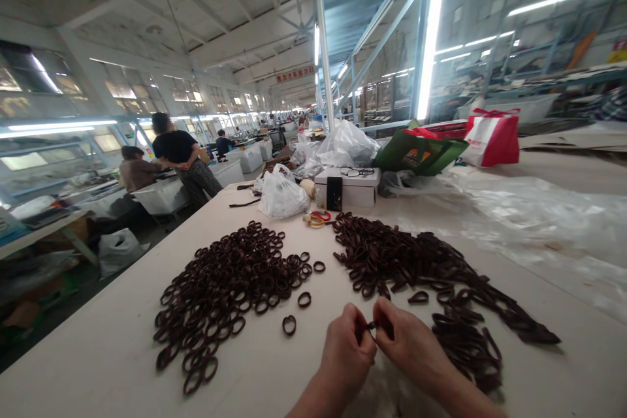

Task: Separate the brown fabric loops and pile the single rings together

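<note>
My left hand (349, 343) and my right hand (402, 338) meet over the near part of the table. Both are closed, with fingertips pinching a small dark brown loop (371, 325) between them; most of it is hidden by the fingers. To the left lies a heap of round dark brown loops (235, 268), with a few single rings (289, 325) lying apart from it. On the right spreads a pile of flattened, teardrop-shaped dark brown loops (401, 251), and a further bunch of them (465, 339) lies beside my right forearm.
Behind the heaps are scissors (319, 217), a white plastic bag (284, 194), a pale box (351, 188) with glasses on it and a dark phone-like object (334, 194). A green bag (420, 151) and clear plastic sheeting (553, 209) lie right. A person (177, 153) stands beyond the table's left edge.
</note>
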Demonstrator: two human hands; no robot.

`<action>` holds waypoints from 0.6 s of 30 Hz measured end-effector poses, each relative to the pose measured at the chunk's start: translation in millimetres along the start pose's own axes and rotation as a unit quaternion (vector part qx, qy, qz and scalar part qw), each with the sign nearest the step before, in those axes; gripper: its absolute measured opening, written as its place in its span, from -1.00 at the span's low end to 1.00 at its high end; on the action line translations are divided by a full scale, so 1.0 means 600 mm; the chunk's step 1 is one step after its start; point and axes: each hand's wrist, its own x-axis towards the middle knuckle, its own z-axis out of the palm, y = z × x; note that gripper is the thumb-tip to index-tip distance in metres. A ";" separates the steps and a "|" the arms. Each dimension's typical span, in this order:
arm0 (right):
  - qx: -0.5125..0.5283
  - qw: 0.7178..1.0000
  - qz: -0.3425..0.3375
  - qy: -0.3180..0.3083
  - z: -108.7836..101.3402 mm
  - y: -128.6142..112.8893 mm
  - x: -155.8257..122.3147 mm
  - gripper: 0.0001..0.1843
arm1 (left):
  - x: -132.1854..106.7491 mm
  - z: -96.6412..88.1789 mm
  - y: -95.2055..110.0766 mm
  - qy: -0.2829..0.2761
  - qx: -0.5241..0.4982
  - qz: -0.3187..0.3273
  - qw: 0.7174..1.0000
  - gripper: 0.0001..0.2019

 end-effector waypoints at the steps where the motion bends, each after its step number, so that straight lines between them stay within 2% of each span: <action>1: -0.013 1.000 0.013 0.001 0.001 -0.003 -0.001 -0.87 | 0.001 -0.001 0.004 0.008 0.035 0.005 0.999 -0.87; 6: -0.044 0.999 0.022 -0.004 -0.001 -0.015 -0.003 -0.78 | 0.008 -0.017 0.019 0.034 0.123 0.007 0.992 -0.83; 12: 0.007 1.000 0.011 -0.020 -0.008 -0.017 -0.004 -0.89 | 0.011 -0.031 0.014 0.022 0.146 0.010 0.989 -0.76; 18: 0.004 1.000 -0.017 -0.015 -0.003 -0.011 -0.001 -0.94 | 0.016 -0.025 -0.006 0.006 0.094 0.004 0.996 -0.79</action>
